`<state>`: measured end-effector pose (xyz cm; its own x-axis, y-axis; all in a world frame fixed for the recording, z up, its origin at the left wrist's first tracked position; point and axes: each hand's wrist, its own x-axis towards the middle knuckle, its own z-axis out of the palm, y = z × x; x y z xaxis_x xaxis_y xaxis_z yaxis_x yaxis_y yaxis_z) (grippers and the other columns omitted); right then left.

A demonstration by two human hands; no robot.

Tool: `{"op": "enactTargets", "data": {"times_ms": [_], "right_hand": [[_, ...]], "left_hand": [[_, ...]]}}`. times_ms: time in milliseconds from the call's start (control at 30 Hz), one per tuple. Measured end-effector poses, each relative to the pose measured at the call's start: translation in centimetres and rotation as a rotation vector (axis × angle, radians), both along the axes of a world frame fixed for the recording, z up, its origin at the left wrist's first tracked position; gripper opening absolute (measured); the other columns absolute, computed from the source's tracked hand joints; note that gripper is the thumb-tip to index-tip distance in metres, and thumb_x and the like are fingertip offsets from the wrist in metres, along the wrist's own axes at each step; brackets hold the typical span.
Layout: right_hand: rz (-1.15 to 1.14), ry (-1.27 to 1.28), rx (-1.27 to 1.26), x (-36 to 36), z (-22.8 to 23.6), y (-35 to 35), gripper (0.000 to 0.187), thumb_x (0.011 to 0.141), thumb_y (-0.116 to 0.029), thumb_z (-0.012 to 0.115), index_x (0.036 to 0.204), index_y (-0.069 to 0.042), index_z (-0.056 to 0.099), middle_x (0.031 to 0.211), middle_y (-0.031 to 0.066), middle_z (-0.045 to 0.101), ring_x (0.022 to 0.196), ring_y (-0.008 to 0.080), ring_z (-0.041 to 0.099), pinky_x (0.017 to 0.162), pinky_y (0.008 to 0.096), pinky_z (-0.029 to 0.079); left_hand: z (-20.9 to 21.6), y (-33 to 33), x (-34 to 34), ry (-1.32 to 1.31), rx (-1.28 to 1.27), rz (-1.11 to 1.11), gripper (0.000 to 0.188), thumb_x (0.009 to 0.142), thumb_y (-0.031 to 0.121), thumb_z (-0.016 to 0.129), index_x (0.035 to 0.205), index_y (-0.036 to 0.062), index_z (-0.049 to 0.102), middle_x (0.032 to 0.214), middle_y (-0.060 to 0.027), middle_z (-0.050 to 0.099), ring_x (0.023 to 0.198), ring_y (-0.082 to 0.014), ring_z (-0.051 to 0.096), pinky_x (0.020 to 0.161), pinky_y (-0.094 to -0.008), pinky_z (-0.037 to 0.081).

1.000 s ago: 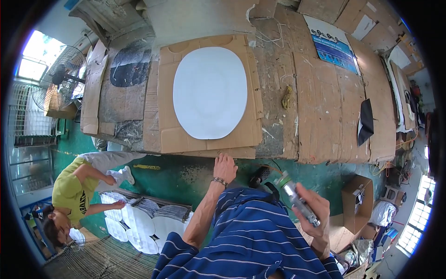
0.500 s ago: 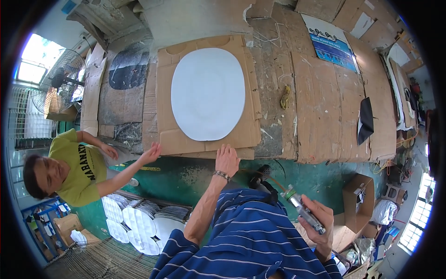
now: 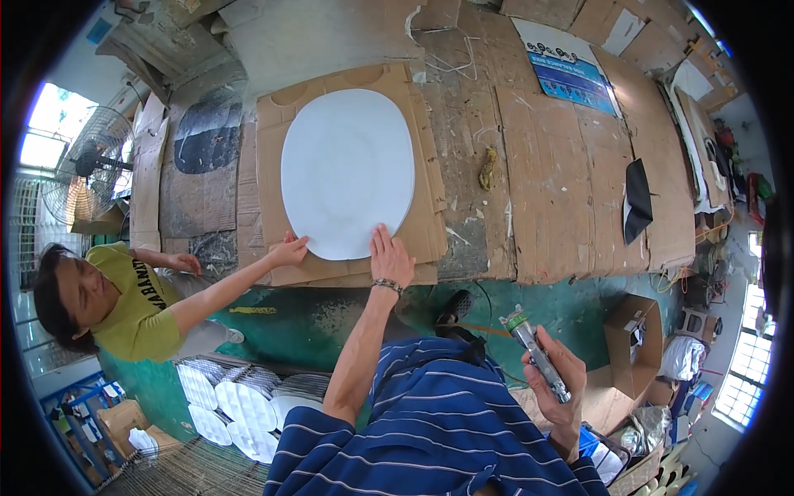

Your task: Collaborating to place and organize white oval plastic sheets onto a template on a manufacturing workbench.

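A white rounded oval panel [image 3: 347, 174] lies on stacked cardboard sheets [image 3: 270, 190] on the workbench. My left hand [image 3: 391, 256] rests on its near edge, right of the middle, fingers stretched out with the tips on the white surface. My right hand [image 3: 558, 372] is closed round a silver metal spray gun [image 3: 536, 357] with a green collar, held away from the bench at my right side. A co-worker's hand [image 3: 289, 248] touches the panel's near left edge.
The co-worker [image 3: 136, 298] stands at the left. Below the bench is a rack of stacked white panels [image 3: 248, 397]. On the bench lie a black piece [image 3: 637, 202] and a blue printed sheet [image 3: 571, 70]. An open cardboard box [image 3: 633, 343] stands on the floor at right.
My left hand has moved from the cardboard edge onto the panel's near edge. The co-worker's hand has reached right to the panel. My right hand still holds the spray gun.
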<state>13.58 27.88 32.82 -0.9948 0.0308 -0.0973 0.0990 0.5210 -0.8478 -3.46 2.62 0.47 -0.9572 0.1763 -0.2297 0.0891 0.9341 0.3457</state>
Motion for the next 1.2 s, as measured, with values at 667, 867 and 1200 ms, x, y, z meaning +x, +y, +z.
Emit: {"op": "enactTargets", "data": {"times_ms": [667, 867, 1200], "right_hand": [[0.271, -0.031, 0.018, -2.9, 0.2, -2.7, 0.063, 0.082, 0.005, 0.077, 0.142, 0.003, 0.062, 0.091, 0.0166, 0.067, 0.072, 0.0233, 0.063, 0.068, 0.0314, 0.051], [0.156, 0.089, 0.001, -4.3, 0.3, -3.3, 0.058, 0.084, 0.0, 0.078, 0.14, 0.004, 0.064, 0.091, 0.0153, 0.068, 0.074, 0.0205, 0.062, 0.07, 0.0293, 0.049], [0.063, 0.05, 0.052, -1.5, 0.9, -0.6, 0.054, 0.088, -0.006, 0.079, 0.139, 0.006, 0.064, 0.091, 0.0132, 0.068, 0.075, 0.019, 0.062, 0.071, 0.0291, 0.05]], "left_hand": [[-0.8, -1.3, 3.6, -0.005, -0.09, -0.001, 0.062, 0.083, 0.033, 0.081, 0.122, -0.0108, 0.061, 0.167, -0.0409, 0.013, 0.156, -0.0576, 0.017, 0.128, -0.0595, 0.018], [-1.0, -1.4, 3.6, -0.031, -0.026, 0.017, 0.062, 0.08, 0.029, 0.084, 0.12, -0.0106, 0.058, 0.169, -0.0399, 0.006, 0.156, -0.0582, 0.014, 0.128, -0.0607, 0.019], [0.4, -2.3, 6.3, 0.024, 0.008, -0.002, 0.052, 0.084, 0.026, 0.08, 0.117, -0.0084, 0.06, 0.165, -0.0389, 0.024, 0.154, -0.055, 0.023, 0.126, -0.06, 0.022]]}}
